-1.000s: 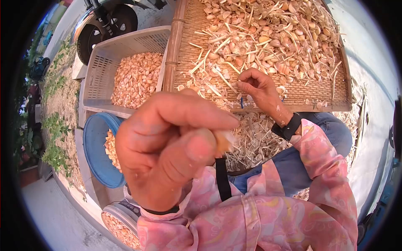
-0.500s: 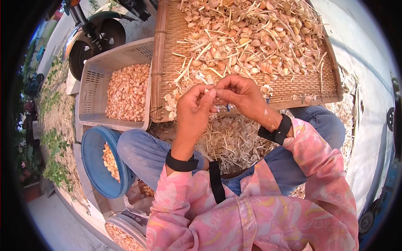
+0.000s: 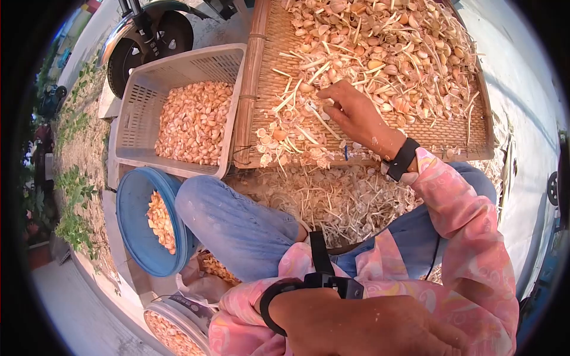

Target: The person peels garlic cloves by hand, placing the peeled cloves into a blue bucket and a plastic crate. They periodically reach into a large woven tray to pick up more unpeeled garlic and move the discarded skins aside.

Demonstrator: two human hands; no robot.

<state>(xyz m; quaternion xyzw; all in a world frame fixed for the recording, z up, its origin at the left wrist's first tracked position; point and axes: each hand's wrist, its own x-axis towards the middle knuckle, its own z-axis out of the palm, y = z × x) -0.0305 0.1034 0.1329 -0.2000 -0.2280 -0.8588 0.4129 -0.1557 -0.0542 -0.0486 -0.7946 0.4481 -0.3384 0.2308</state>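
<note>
My right hand (image 3: 359, 118) is over the near part of a woven tray (image 3: 264, 113), its fingers bent and slightly apart at the edge of the garlic heap (image 3: 386, 50). Nothing shows between its fingertips. Close to them lie loose cloves, dry stalks and papery skins. My left hand (image 3: 380, 323) is low in the view, in front of the pink patterned clothing, back of the hand up. Its fingers are blurred and partly hidden, so whether it holds anything is unclear.
Left of the tray stands a pale plastic crate (image 3: 136, 139) with many cloves. Below it are a blue bucket (image 3: 130, 222) and a round tub (image 3: 205, 323), both with cloves. Skins and stalks (image 3: 338, 202) cover the ground between the knees. A wheel (image 3: 119, 65) stands behind the crate.
The two hands, together at the tray's near edge before, are now apart. My left hand has come down toward the body; my right hand has moved forward over the tray. The view has shifted slightly.
</note>
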